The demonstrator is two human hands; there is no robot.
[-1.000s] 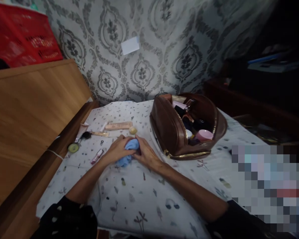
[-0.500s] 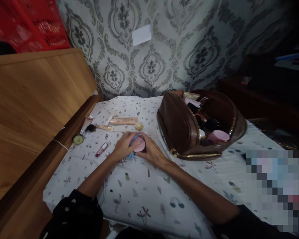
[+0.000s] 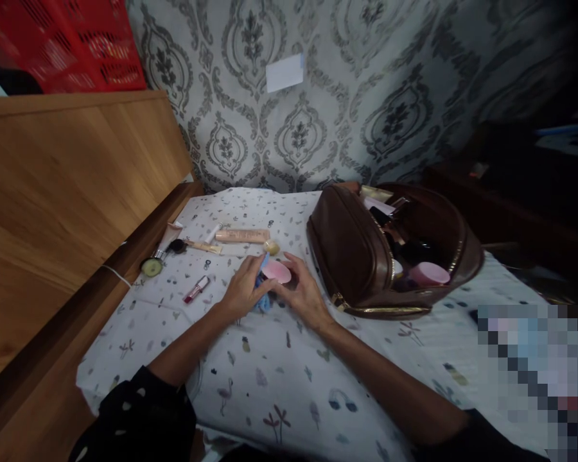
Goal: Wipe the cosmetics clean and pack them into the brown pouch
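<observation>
Over the patterned white sheet, my right hand (image 3: pixel 304 295) grips a small round container with a pink top (image 3: pixel 276 272), thumb at its near edge and fingers around its right side. My left hand (image 3: pixel 243 285) is closed on a blue cloth (image 3: pixel 262 301), pressing it against the container's left side. The container is tilted, so its pink face shows; its underside is hidden. Just beyond the hands lie a small yellowish rounded item (image 3: pixel 271 247) and a peach tube (image 3: pixel 242 236). A lip gloss tube (image 3: pixel 196 290) rests left of my left hand.
An open brown cosmetic bag (image 3: pixel 337 250) stands at right, holding several items, among them a pink round container (image 3: pixel 429 273). Further left lie a brush (image 3: pixel 177 246) and a round greenish item (image 3: pixel 151 267). A wooden panel (image 3: pixel 87 154) borders the left side; a patterned wall (image 3: pixel 318 128) stands behind.
The container has turned in my hands, its pink face now wider in view. My right fingers have lifted and spread a little. The whole view has shifted slightly.
</observation>
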